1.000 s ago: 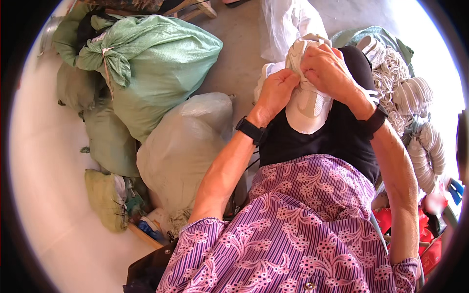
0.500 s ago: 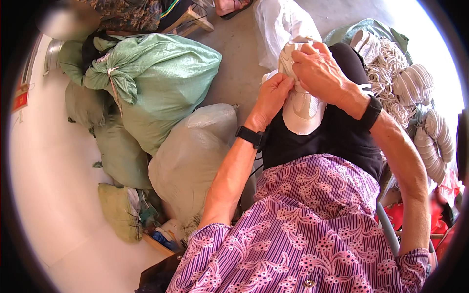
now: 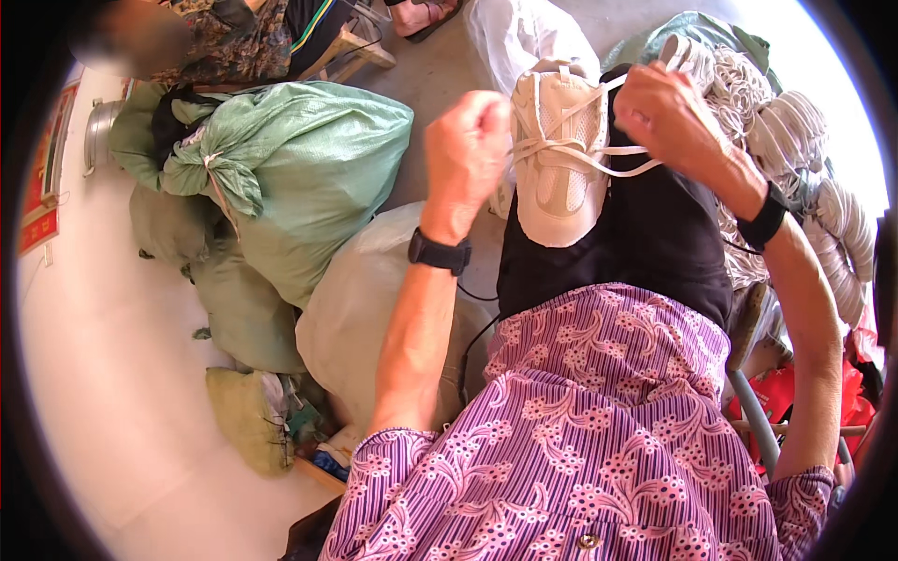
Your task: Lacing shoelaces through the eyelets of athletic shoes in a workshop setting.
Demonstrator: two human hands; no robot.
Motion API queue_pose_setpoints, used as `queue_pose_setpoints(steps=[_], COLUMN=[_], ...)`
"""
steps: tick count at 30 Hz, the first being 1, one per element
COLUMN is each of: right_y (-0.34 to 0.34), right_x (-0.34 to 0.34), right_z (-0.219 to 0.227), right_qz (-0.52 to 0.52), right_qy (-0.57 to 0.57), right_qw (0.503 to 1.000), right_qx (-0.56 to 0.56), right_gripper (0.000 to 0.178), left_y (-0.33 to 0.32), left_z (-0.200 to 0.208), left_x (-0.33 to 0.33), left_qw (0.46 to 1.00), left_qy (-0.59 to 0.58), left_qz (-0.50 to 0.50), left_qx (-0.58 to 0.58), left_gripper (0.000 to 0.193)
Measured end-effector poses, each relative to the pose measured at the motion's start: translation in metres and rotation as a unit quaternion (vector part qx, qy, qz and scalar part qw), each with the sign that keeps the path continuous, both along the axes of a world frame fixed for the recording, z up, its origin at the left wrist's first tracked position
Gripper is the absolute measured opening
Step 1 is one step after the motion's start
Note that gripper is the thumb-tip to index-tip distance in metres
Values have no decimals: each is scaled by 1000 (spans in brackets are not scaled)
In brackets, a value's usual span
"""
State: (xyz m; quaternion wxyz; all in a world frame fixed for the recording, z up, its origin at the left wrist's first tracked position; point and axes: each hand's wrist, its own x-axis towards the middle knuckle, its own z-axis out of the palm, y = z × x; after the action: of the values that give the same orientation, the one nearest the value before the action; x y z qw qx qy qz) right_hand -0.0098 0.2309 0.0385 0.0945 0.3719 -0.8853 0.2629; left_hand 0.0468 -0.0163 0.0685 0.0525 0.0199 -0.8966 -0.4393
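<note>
On my black-trousered lap rests a cream-white sneaker (image 3: 559, 210), its rounded toe toward me. A pale shoelace (image 3: 571, 150) crosses over its tongue, with strands running out sideways. My left hand (image 3: 465, 150), closed in a fist to the left of the shoe, grips the lace; its end is hidden by the fingers. To the right, my right hand (image 3: 669, 117) is closed on the other side of the lace, slightly blurred, with strands leading to it. Both hands are off the shoe's body.
Several white shoes (image 3: 687, 58) and bundles of pale laces (image 3: 739, 89) are heaped at the right. Green woven sacks (image 3: 309, 168) and a whitish plastic bag (image 3: 360, 318) stand at the left. A clear plastic bag (image 3: 524, 37) lies beyond the shoe. Another person's foot (image 3: 416, 17) shows at the top.
Both hands were together on top of the shoe; they have moved apart to either side, drawing the lace outward. The laces over the tongue are now exposed.
</note>
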Motion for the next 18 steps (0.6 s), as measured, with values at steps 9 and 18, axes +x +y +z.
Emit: queue_pose_setpoints(steps=[9, 18], right_y=[-12, -14], right_x=[30, 28], right_z=[-8, -13], right_qz=[27, -15], right_qy=[-103, -78], right_qw=[994, 997], right_qx=[8, -20], right_gripper=[7, 16], left_y=[48, 50], left_z=[-13, -12], left_x=[-25, -41], left_qw=[946, 892], left_qy=[-270, -414], left_qz=[-162, -176], left_qx=[82, 44], left_gripper=[24, 24])
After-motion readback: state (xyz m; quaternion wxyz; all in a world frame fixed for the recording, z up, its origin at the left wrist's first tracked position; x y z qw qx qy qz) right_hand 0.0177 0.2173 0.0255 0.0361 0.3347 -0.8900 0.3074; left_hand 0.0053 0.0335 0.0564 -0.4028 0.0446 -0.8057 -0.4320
